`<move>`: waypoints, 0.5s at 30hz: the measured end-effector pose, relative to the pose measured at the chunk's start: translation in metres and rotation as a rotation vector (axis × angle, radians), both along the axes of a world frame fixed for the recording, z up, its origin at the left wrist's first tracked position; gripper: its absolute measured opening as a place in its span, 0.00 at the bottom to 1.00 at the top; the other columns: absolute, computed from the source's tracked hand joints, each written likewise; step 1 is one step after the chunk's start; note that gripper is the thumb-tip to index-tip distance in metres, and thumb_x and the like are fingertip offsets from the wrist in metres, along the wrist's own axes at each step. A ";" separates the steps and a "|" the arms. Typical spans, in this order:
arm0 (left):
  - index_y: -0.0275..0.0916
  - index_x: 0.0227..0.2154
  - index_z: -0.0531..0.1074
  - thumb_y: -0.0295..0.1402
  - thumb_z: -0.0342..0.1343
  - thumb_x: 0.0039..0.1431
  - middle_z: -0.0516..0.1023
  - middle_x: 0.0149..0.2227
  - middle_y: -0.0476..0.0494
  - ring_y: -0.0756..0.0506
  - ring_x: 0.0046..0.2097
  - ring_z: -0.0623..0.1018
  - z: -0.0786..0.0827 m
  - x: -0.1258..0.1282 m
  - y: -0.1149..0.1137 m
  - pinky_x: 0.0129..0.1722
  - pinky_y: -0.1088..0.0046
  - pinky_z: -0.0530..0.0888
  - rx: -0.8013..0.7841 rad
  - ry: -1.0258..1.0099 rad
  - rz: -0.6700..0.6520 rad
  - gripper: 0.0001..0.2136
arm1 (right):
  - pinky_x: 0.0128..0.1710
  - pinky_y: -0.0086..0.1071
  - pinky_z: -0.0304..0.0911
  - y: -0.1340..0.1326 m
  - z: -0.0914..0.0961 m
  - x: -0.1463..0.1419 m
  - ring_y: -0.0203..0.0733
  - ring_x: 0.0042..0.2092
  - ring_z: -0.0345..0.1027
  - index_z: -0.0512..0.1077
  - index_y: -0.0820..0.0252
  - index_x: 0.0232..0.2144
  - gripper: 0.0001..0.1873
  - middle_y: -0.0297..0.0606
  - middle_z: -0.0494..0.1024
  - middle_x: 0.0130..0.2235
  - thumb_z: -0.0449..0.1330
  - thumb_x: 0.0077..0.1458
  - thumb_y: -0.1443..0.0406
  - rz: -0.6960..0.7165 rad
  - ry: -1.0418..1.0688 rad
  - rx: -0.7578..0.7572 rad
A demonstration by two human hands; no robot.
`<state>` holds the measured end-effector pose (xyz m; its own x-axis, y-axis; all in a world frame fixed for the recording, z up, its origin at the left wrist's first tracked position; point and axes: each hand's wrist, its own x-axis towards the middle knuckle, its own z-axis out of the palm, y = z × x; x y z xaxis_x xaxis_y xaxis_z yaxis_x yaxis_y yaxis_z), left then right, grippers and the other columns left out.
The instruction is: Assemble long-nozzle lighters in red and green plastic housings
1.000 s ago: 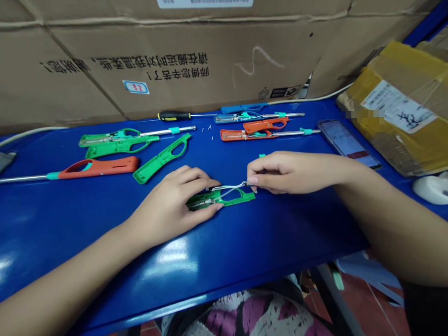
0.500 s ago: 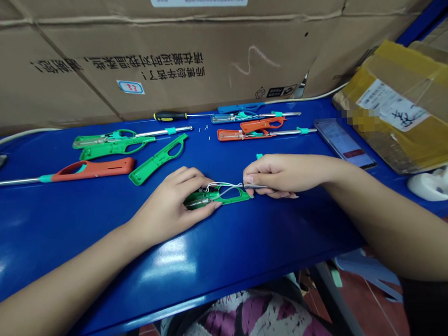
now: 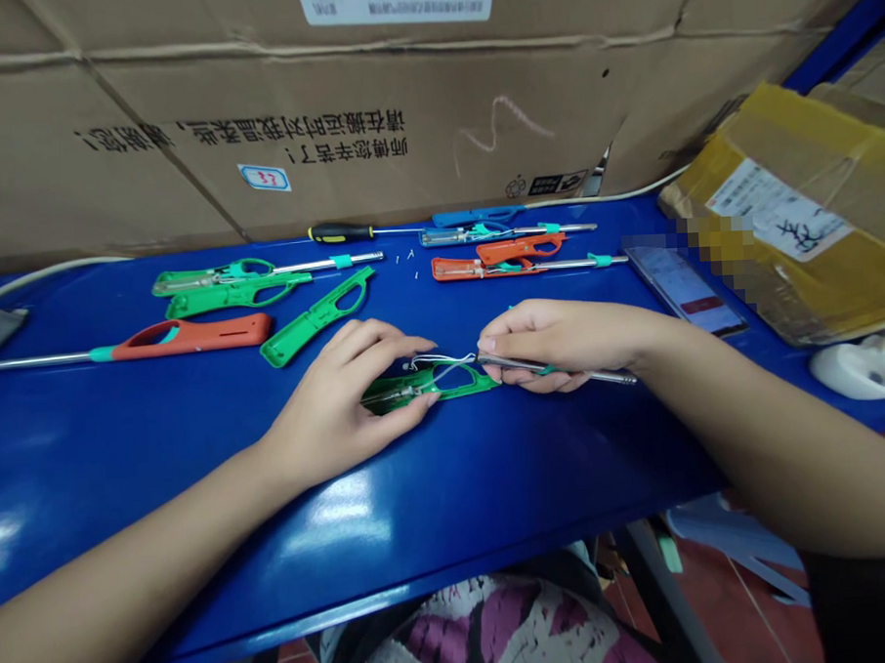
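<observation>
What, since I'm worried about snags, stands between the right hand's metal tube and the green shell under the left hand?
Apart from fingertips of the right hand, only white wires and a thin pale strand show between the metal tube and the green shell. The left hand partly covers the shell.

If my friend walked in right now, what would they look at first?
Probably the middle of the blue table, where the left hand curves over one end of a green shell and the right hand holds a metal tube. Next, perhaps, the orange lighter at the left and the yellow parcel at the right. Behind stands a big brown box with upside-down writing.
</observation>
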<state>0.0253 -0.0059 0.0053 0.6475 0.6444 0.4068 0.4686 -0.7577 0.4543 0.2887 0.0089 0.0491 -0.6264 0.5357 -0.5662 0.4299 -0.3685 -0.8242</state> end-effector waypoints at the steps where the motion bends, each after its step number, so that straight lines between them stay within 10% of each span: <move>1: 0.40 0.51 0.73 0.33 0.62 0.63 0.77 0.44 0.43 0.44 0.48 0.75 0.002 0.002 -0.002 0.49 0.65 0.74 0.030 -0.022 0.011 0.15 | 0.12 0.18 0.43 -0.001 0.000 -0.001 0.24 0.16 0.46 0.68 0.62 0.30 0.15 0.24 0.61 0.22 0.53 0.68 0.61 -0.016 0.037 -0.026; 15: 0.43 0.43 0.76 0.30 0.63 0.62 0.80 0.42 0.44 0.42 0.45 0.77 0.004 0.011 -0.018 0.47 0.61 0.73 0.237 -0.051 0.066 0.07 | 0.11 0.18 0.43 -0.009 -0.009 -0.014 0.24 0.18 0.48 0.71 0.64 0.32 0.10 0.26 0.63 0.24 0.54 0.64 0.65 -0.017 0.215 -0.228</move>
<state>0.0363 -0.0238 0.0093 0.5820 0.5673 0.5826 0.5016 -0.8144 0.2920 0.2747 -0.0002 0.0404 -0.7366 0.4216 -0.5288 0.2472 -0.5600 -0.7907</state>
